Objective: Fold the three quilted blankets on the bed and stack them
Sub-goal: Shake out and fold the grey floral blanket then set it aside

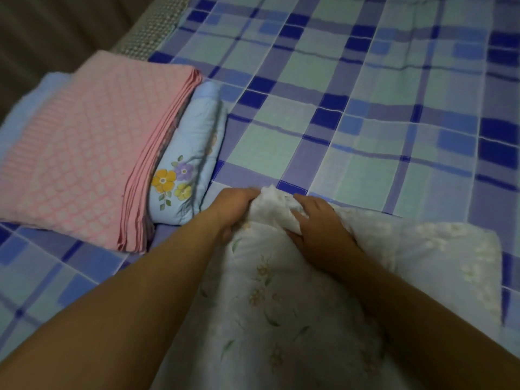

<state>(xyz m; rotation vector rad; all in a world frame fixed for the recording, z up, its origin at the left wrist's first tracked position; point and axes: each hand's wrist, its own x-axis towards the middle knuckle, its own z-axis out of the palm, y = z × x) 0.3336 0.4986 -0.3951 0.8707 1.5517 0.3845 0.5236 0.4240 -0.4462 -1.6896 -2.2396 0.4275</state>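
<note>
So two are done and she's on the last one, by the look of it. The pink blanket [84, 153] is folded and sitting on top of the folded blue blanket [191, 153], which pokes out along its right edge with the flower print showing. That stack is my landmark: it's over at the left side of the plaid sheet [365, 108].

The white blanket [281, 291] is just right of the stack and nearer to the person, only partly folded, with one layer spread out to the right. Both hands are at its far end, bunching it up. The left hand [233, 209] has its fingers curled into the fabric, gripping a wad of it. The right hand [318, 220] is curled over the same bunch, thumb tucked under, pinching it.

My guess at the next move: bring that gathered edge over to square the fold, flatten it, then lift the whole thing left onto the pink one. It's puffy, so it'll probably want pressing down.
</note>
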